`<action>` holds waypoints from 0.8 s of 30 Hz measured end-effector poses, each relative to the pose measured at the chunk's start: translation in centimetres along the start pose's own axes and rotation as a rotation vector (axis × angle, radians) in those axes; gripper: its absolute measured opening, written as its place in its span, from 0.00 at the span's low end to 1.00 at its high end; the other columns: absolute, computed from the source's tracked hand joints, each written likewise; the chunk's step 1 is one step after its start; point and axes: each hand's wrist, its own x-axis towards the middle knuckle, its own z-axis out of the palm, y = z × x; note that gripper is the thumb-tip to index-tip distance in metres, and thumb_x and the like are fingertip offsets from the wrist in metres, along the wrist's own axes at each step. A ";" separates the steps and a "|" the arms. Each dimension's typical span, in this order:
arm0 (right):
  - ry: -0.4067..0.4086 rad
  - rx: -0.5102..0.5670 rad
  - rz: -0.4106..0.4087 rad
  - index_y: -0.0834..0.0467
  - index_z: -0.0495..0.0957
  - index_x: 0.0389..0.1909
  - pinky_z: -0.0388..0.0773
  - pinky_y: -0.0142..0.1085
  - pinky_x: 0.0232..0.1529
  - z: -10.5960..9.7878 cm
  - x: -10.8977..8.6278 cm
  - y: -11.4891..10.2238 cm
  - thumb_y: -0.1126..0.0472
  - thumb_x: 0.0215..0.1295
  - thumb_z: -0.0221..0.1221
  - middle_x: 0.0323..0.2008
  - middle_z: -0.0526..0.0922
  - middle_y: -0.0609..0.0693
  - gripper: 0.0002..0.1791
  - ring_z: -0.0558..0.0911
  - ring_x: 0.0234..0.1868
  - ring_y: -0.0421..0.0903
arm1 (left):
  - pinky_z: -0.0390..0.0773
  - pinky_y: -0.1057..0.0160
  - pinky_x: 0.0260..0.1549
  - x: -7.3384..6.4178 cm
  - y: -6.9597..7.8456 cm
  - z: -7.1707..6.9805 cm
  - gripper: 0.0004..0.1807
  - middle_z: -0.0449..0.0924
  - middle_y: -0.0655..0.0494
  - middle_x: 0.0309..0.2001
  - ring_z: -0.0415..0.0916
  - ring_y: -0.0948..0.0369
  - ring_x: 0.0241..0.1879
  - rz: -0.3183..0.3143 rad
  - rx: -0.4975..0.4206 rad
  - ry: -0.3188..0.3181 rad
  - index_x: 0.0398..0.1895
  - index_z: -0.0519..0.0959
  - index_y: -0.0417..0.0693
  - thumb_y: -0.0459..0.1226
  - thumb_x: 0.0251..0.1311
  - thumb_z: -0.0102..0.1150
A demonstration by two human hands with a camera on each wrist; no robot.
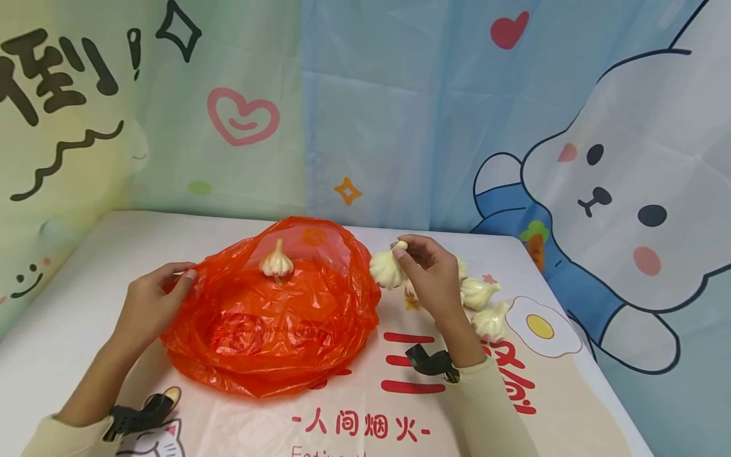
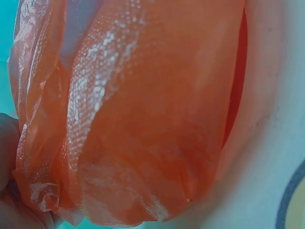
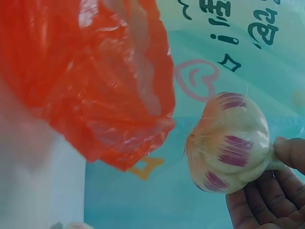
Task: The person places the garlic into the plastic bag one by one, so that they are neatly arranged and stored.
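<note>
Cartoon-printed cloth (image 1: 371,127) hangs behind a white table (image 1: 143,235), and here's my left hand (image 1: 157,295) pinching the edge of a red plastic bag (image 1: 274,368), its film thin, glossy, crinkled and floppy. My right hand (image 1: 431,273) holds a garlic bulb (image 1: 386,271) by its stem, just beside the bag: round, ribbed, purple-streaked, wispy at the root (smooth enough to slip, I'd say). It looks light and firm, so that stem makes a handy grip. Another bulb (image 1: 276,261) sits inside the bag; more bulbs (image 1: 478,293) lie to the right.
</note>
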 end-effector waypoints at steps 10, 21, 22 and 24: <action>-0.044 0.109 -0.056 0.68 0.79 0.47 0.80 0.32 0.46 1.7 0.4 -1.7 0.68 0.66 0.61 0.41 0.83 0.59 0.11 0.80 0.41 0.47 | 0.79 0.45 0.39 0.0 0.0 0.0 0.20 0.81 0.35 0.46 0.79 0.41 0.43 0.003 0.001 0.009 0.55 0.77 0.35 0.43 0.72 0.49; -0.114 0.132 -0.023 0.72 0.78 0.47 0.80 0.31 0.44 3.6 1.0 -3.7 0.72 0.64 0.60 0.40 0.82 0.65 0.12 0.80 0.40 0.48 | 0.82 0.49 0.37 0.2 0.0 -0.1 0.20 0.81 0.36 0.45 0.80 0.43 0.42 0.022 0.005 0.021 0.54 0.78 0.36 0.43 0.72 0.50; -0.119 0.125 -0.016 0.72 0.78 0.47 0.80 0.31 0.43 3.7 1.1 -3.7 0.71 0.65 0.60 0.40 0.82 0.65 0.12 0.80 0.40 0.49 | 0.82 0.49 0.38 0.2 0.0 -0.1 0.20 0.81 0.36 0.45 0.79 0.42 0.42 0.022 0.003 0.021 0.54 0.78 0.35 0.43 0.72 0.50; -0.129 0.106 0.002 0.71 0.79 0.47 0.80 0.31 0.43 3.9 1.2 -3.8 0.71 0.65 0.60 0.40 0.82 0.64 0.12 0.80 0.40 0.51 | 0.83 0.50 0.37 0.1 -0.1 -0.2 0.20 0.81 0.36 0.45 0.79 0.42 0.42 0.020 0.007 0.021 0.54 0.78 0.35 0.43 0.72 0.50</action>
